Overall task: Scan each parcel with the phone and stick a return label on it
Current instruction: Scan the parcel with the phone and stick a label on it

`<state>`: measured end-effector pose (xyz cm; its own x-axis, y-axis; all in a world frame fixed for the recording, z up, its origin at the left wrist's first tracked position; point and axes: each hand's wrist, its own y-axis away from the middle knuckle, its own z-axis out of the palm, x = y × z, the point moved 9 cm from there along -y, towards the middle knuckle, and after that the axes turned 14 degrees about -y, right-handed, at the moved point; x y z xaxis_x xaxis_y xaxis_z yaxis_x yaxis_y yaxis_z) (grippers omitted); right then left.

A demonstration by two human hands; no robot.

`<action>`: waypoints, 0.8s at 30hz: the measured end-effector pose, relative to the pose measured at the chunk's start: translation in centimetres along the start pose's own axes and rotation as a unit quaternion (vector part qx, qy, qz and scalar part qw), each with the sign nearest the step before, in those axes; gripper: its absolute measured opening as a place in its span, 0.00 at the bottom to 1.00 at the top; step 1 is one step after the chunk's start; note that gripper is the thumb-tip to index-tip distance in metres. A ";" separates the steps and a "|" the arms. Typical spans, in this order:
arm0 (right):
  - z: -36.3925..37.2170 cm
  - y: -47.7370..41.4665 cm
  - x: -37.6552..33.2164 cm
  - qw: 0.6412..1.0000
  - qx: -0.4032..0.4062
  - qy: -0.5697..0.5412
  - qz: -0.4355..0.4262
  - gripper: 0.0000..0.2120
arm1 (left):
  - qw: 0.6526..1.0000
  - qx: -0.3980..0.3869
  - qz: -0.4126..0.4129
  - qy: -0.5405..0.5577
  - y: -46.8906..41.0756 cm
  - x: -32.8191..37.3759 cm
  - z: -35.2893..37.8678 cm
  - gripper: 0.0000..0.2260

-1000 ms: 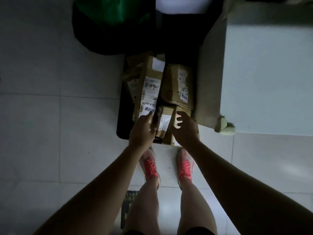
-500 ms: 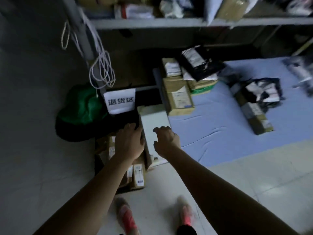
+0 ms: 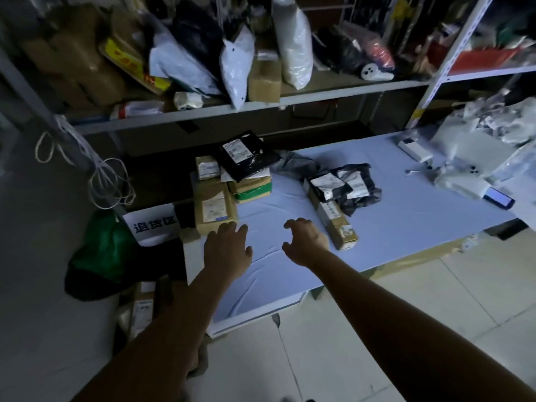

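My left hand (image 3: 227, 250) hovers open over the left end of the low blue table (image 3: 406, 227), its fingertips close to a flat cardboard parcel (image 3: 214, 207). My right hand (image 3: 306, 240) is open with curled fingers, just left of a long narrow box (image 3: 333, 221). Behind that box lie black-bagged parcels (image 3: 346, 184) with white labels. A stack of boxes topped by a black bag (image 3: 246, 156) stands at the table's back left. A phone (image 3: 498, 198) with a lit screen lies at the far right of the table.
A shelf (image 3: 261, 107) crowded with bags and boxes runs above the table. On the floor at left are a white sign (image 3: 152, 224), a green bag (image 3: 103, 250) and more cardboard parcels (image 3: 140, 307). White packaging (image 3: 470, 158) is heaped at the table's right end.
The view has swung up from the floor parcels to the table. Both hands left the floor boxes and now reach forward, empty, over the blue table.
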<state>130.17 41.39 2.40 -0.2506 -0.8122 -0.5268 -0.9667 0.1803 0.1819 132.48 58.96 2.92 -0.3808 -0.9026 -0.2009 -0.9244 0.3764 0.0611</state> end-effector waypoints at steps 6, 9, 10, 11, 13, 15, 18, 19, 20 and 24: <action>-5.0 -1.0 11.3 0.990 0.040 -0.101 0.094 0.23 | 0.983 -0.068 -0.010 0.170 -3.5 10.5 1.3 0.26; -5.8 -2.7 16.0 0.973 0.052 -0.175 0.138 0.23 | 0.945 -0.123 -0.037 0.300 -6.4 14.9 3.6 0.26; -5.9 -3.5 17.4 0.967 0.058 -0.197 0.149 0.22 | 0.933 -0.135 -0.045 0.331 -7.6 16.4 4.5 0.26; -5.9 -4.4 18.7 0.962 0.063 -0.214 0.159 0.22 | 0.920 -0.143 -0.055 0.361 -8.8 17.7 5.4 0.25; -5.8 -6.5 21.2 0.954 0.069 -0.236 0.172 0.21 | 0.888 -0.156 -0.085 0.424 -11.3 20.2 7.2 0.25; -5.1 -8.6 23.2 0.954 0.051 -0.230 0.188 0.23 | 0.861 -0.166 -0.112 0.468 -13.4 22.4 8.8 0.23; -3.2 -11.1 25.0 0.951 -0.010 -0.229 0.206 0.25 | 0.836 -0.167 -0.137 0.503 -15.7 25.0 10.5 0.15; -2.7 -11.8 25.2 0.949 -0.027 -0.236 0.206 0.22 | 0.832 -0.166 -0.140 0.511 -16.3 25.7 10.8 0.12; -2.3 -12.4 25.4 0.947 -0.038 -0.246 0.202 0.19 | 0.828 -0.165 -0.141 0.518 -16.9 26.2 11.0 0.12; -2.2 -14.0 26.2 0.941 -0.049 -0.288 0.169 0.12 | 0.792 -0.170 -0.185 0.557 -17.8 27.5 12.1 0.13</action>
<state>137.25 16.43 -12.12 -0.5574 -0.2769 -0.7827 -0.8241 0.2992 0.4810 138.67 29.98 -15.47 0.3101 -0.6331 0.7093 -0.8570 0.1368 0.4968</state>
